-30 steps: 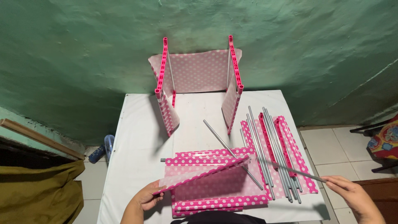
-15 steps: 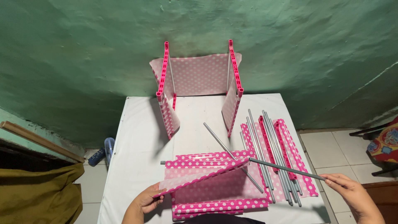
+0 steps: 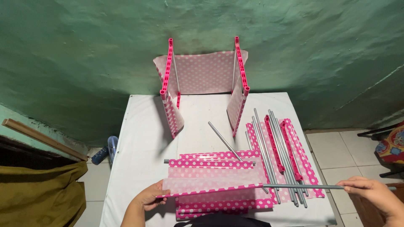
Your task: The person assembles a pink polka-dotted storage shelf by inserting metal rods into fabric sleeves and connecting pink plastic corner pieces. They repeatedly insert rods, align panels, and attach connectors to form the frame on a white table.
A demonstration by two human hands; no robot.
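While L hand (image 3: pixel 148 197) grips polka-dot panel (image 3: pixel 210 185) & R hand (image 3: pixel 372 194) pinches rod (image 3: pixel 303 186), loose rods (image 3: pixel 273 155) lie underneath.

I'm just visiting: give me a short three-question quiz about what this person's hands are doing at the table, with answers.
1. True or false: the right hand holds a grey metal rod.
2. What does the left hand grip?
A. a blue fan
B. the pink polka-dot panel
C. a wooden stick
3. Where does the partly built pink frame stand on the white table?

Key: 1 true. 2 B. 3 At the far edge, by the green wall.
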